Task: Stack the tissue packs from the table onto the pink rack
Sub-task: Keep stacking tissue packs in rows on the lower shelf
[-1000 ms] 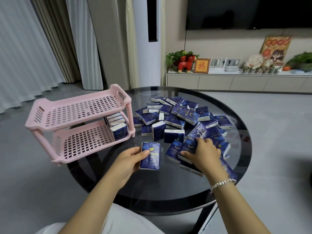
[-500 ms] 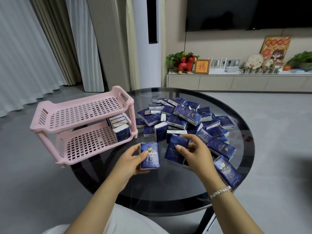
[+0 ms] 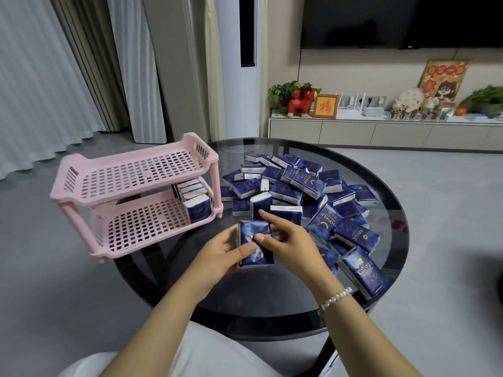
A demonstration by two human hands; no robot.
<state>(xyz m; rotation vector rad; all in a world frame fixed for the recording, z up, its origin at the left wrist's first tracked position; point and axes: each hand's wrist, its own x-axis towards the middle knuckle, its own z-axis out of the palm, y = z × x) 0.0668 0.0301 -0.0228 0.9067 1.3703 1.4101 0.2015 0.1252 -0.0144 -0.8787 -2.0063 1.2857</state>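
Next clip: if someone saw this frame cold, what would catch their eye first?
Most likely the heap of dark blue tissue packs spread over the round black glass table. Next, the pink rack at the table's left edge, a row of packs on its lower shelf. In front, the left hand and right hand together hold packs.

Both arms reach forward and the two hands meet in the middle. The left hand curls its fingers and thumb around a blue tissue pack. The right hand grips the same pack from the other side, thumb on top, and its wrist wears a bead bracelet.
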